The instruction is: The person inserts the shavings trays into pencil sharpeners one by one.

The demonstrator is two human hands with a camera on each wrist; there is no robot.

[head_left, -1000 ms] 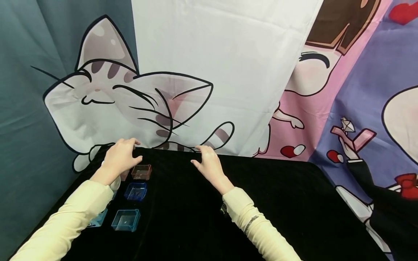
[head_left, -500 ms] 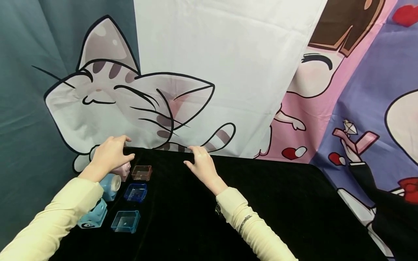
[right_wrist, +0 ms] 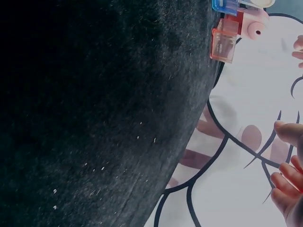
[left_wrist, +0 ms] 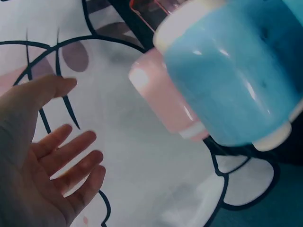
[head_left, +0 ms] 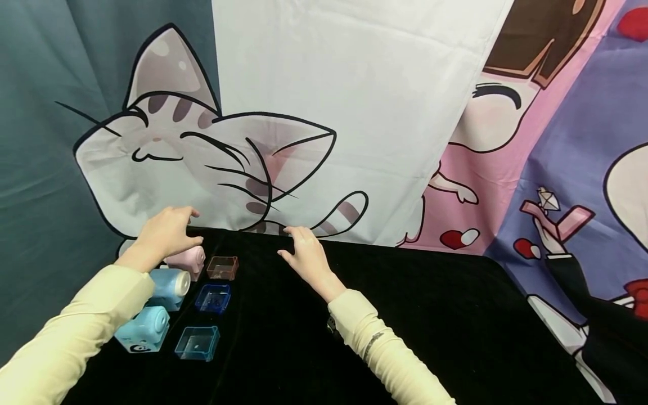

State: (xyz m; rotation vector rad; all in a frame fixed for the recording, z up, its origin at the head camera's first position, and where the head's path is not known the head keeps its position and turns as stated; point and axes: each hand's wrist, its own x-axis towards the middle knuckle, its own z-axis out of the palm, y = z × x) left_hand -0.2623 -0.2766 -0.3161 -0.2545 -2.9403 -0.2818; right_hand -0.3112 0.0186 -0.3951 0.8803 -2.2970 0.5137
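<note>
My left hand (head_left: 163, 233) hovers at the table's far left, fingers loosely bent, holding nothing. Near its wrist stand three rounded pencil sharpeners in a column: pink (head_left: 188, 260), partly hidden by the hand, blue (head_left: 169, 287) with a white front, and light blue (head_left: 148, 327). In the left wrist view the blue body (left_wrist: 227, 71) overlaps the pink body (left_wrist: 163, 94), apart from the spread fingers (left_wrist: 78, 156). My right hand (head_left: 310, 256) is held over the table's back edge, relaxed and bare. A hole shows in the pink sharpener's round face (right_wrist: 258, 31) in the right wrist view.
To the right of the sharpeners lie three small clear drawers: a reddish one (head_left: 223, 268), a dark blue one (head_left: 213, 298) and a teal one (head_left: 197, 343). Black cloth (head_left: 405, 326) covers the table. A printed cat curtain (head_left: 283, 67) hangs right behind it.
My left hand has drifted left and slightly up, uncovering the sharpeners beneath its forearm. The right hand has shifted a little to the left. The sharpeners and drawers stay in place.
</note>
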